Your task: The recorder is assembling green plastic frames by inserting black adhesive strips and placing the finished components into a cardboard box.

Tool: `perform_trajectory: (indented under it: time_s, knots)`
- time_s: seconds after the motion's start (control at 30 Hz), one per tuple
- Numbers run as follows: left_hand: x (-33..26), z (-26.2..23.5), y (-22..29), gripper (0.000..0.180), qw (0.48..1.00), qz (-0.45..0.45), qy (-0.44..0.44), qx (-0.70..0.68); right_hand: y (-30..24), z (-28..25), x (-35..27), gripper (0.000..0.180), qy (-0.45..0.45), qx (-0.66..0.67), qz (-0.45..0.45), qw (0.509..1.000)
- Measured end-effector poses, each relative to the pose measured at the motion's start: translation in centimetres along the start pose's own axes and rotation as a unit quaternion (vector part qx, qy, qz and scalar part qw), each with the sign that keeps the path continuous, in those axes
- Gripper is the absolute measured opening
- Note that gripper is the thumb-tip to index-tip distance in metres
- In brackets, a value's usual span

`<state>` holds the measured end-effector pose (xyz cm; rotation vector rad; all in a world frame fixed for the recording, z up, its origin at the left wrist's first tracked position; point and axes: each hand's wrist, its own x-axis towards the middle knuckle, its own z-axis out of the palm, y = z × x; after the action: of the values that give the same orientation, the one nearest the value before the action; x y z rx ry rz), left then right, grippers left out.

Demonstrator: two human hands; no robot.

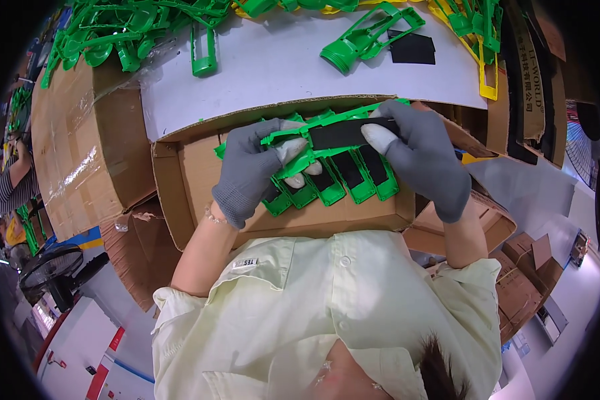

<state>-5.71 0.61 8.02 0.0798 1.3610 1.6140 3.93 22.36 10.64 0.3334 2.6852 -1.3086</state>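
A grey glove with whitish fingertips covers each hand. My left hand is closed around one end of a green plastic frame, held above an open cardboard box. Across the frame lies a black rectangular sheet. My right hand pinches the sheet's right end, thumb on top; its other fingers are partly hidden behind. Beneath, several green plastic parts with black panels lie side by side in the cardboard box.
Beyond the box is a white tabletop. On it rest a loose green frame, a black sheet and a heap of green parts. A tall carton stands left; yellow parts hang at the right edge.
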Motion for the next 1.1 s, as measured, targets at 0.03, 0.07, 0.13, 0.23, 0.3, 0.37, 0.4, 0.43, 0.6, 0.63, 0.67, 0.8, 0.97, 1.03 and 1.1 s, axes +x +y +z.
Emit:
perform_trajectory:
  time_s: [0.03, 0.07, 0.13, 0.23, 0.3, 0.37, 0.4, 0.43, 0.6, 0.63, 0.67, 0.8, 0.97, 1.03, 1.1]
  knots:
    - [0.0, 0.2, 0.0, 0.025, 1.0, 0.0, 0.0, 0.0, 0.0, 0.2, -0.1, 0.018, -0.007, 0.0, 0.008, 1.0]
    - [0.1, 0.5, -0.1, 0.024, 1.0, -0.006, 0.023, -0.007, 0.4, 0.8, -0.2, 0.018, -0.007, 0.0, 0.009, 1.0]
    - [0.1, 1.3, -0.2, 0.023, 0.999, -0.013, 0.045, -0.013, 1.3, 2.1, -0.4, 0.023, 0.052, -0.008, -0.024, 0.998]
    - [-0.5, 2.0, -0.3, 0.022, 0.995, 0.005, 0.094, 0.039, 0.0, 2.6, -1.1, 0.029, 0.148, -0.075, -0.027, 0.986]
    - [-1.1, 1.2, 0.0, 0.021, 0.993, 0.054, 0.089, 0.057, -0.2, 2.2, -1.6, 0.031, 0.209, -0.076, -0.02, 0.975]
    - [-2.1, 0.4, -0.1, 0.02, 0.994, 0.036, 0.073, 0.074, 0.1, 2.4, -0.8, 0.031, 0.331, -0.089, -0.109, 0.933]
    - [-2.4, 0.1, -0.3, 0.02, 0.994, 0.018, 0.061, 0.09, 0.8, 2.5, -1.2, 0.031, 0.333, -0.09, -0.108, 0.932]
    - [-2.7, -0.2, -0.6, 0.02, 0.994, 0.029, 0.035, 0.103, 1.6, 2.7, -1.7, 0.028, 0.192, -0.016, -0.097, 0.976]
    - [-4.4, -0.7, -1.8, 0.018, 0.989, 0.033, 0.04, 0.14, 1.5, 5.0, -4.1, 0.02, -0.023, 0.058, -0.007, 0.998]
    - [-4.9, -0.6, -1.6, 0.016, 0.988, 0.016, 0.048, 0.145, 1.3, 5.5, -4.5, 0.019, -0.021, 0.073, 0.01, 0.997]
    - [-5.4, -0.6, -1.6, 0.014, 0.987, 0.001, 0.055, 0.151, 1.1, 5.8, -4.7, 0.018, -0.018, 0.087, 0.027, 0.996]
    - [-7.3, -2.7, 0.4, 0.019, 0.978, -0.069, 0.074, 0.182, 1.1, 5.3, -4.1, 0.02, -0.073, 0.023, -0.018, 0.997]
    - [-8.4, -11.2, 2.6, 0.012, 0.911, -0.237, 0.115, 0.317, 6.1, -2.2, 0.9, 0.028, 0.189, -0.037, -0.008, 0.981]
    - [-6.5, -12.2, 1.4, 0.015, 0.903, -0.233, 0.112, 0.343, 8.7, -5.2, 3.1, 0.029, 0.212, -0.045, 0.008, 0.976]
    - [-4.2, -11.3, 1.2, 0.025, 0.86, -0.224, 0.132, 0.439, 12.1, -6.6, 4.8, 0.031, 0.202, -0.136, -0.014, 0.97]
